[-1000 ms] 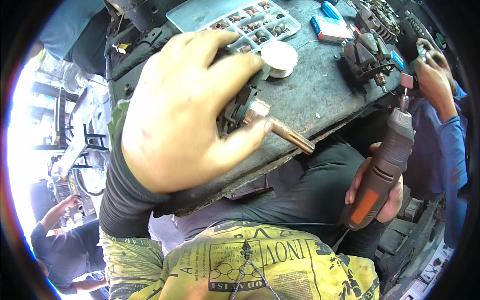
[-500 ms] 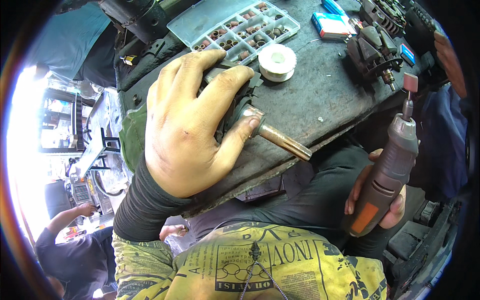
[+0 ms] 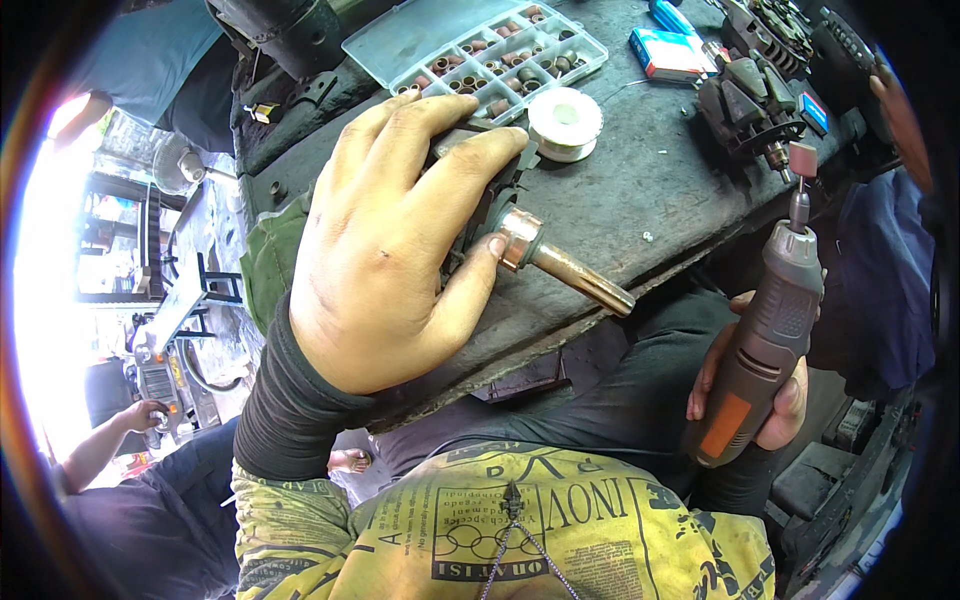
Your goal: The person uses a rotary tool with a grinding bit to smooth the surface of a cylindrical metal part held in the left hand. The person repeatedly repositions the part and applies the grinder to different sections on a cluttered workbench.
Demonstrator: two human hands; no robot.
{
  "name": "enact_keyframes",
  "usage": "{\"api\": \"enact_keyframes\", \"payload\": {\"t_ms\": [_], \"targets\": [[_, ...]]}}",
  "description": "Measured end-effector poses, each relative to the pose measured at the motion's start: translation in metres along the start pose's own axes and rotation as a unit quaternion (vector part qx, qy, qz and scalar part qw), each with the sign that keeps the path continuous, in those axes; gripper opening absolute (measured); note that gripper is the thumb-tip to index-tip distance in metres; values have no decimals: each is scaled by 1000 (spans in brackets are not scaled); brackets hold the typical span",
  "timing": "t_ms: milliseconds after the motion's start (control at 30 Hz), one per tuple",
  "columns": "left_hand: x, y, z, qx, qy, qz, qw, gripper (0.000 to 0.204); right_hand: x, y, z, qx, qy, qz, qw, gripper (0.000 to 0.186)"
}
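My left hand (image 3: 385, 250) is wrapped over a dark rotor on the bench. The palm and fingers hide most of its body. From under the thumb, the rotor's metal shaft (image 3: 582, 280) points right over the bench edge, with a coppery collar near its base. On the right, over my lap, my right hand (image 3: 788, 408) grips a grey rotary tool (image 3: 768, 330) with an orange patch. Its tip points up and carries a reddish-brown sanding drum (image 3: 802, 160), apart from the rotor shaft. Whether the drum is spinning I cannot tell.
Behind my left hand lies an open clear compartment box (image 3: 600, 52) of small sanding sleeves. A white spool (image 3: 566, 122) stands beside it. Farther right are a blue-and-white box (image 3: 668, 52) and another rotor (image 3: 745, 105). Other people are close by, left and right.
My left hand and the rotor have shifted slightly right, and the thumb has slid off the collar, exposing it. The rotary tool has moved a little left. The person at lower left has moved an arm.
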State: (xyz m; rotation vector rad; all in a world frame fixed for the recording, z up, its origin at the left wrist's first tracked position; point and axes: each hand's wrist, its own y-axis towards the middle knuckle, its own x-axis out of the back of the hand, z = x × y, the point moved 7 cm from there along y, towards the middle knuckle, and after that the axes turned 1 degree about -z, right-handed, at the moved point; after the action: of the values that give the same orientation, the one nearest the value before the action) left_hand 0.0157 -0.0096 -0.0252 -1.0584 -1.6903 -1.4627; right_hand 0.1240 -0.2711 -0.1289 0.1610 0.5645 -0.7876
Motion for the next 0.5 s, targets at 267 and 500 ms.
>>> {"api": "enact_keyframes", "payload": {"t_ms": [267,500], "targets": [[1,-1,-3,4,6,-12,1000,53,-1,0,0,30,-39,25,998,96],[3,0,-2,4,-1,-24,1000,53,1,-1,-2,36,-64,32,997,91]]}}
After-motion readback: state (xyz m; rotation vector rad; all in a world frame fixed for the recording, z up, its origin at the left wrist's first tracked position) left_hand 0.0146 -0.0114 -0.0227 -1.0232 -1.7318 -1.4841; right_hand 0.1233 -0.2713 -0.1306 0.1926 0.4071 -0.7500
